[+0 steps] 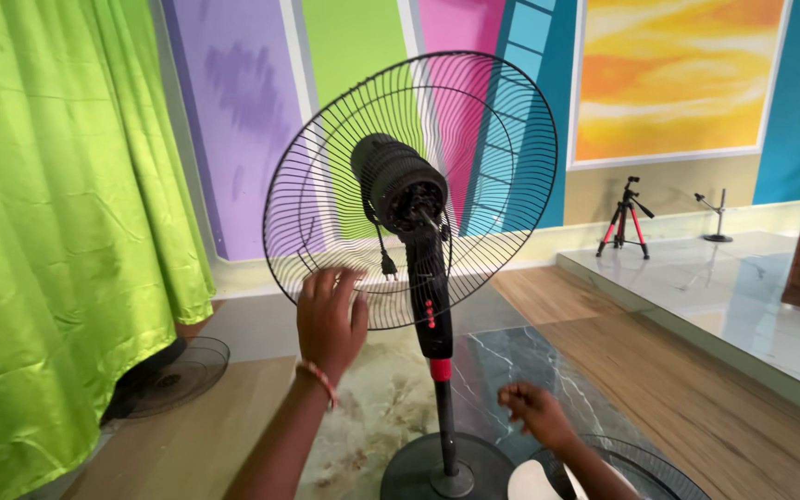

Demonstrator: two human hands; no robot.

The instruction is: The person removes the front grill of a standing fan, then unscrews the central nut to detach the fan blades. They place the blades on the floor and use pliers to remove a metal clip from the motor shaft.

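left hand (331, 319) spread flat against the lower rim of the rear grille (409, 190) on the standing fan (432, 324); right hand (537, 414) loosely curled, empty, near the pole. push too hard and the stand could tip.

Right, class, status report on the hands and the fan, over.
Left hand open on rear guard. Right hand low, empty, beside pole. Motor bare, no blade.

floor (696, 398): wood planks with a marble-look slab set in, below both hands
fan base (437, 468): round, black, stands on the slab between the hands
loose grille (173, 375): flat on the planks, left of the left hand
second grille (659, 468): on the floor under the right hand
raised platform (743, 296): pale marble, beyond the right hand
red-legged tripod (624, 220): on the platform, far right
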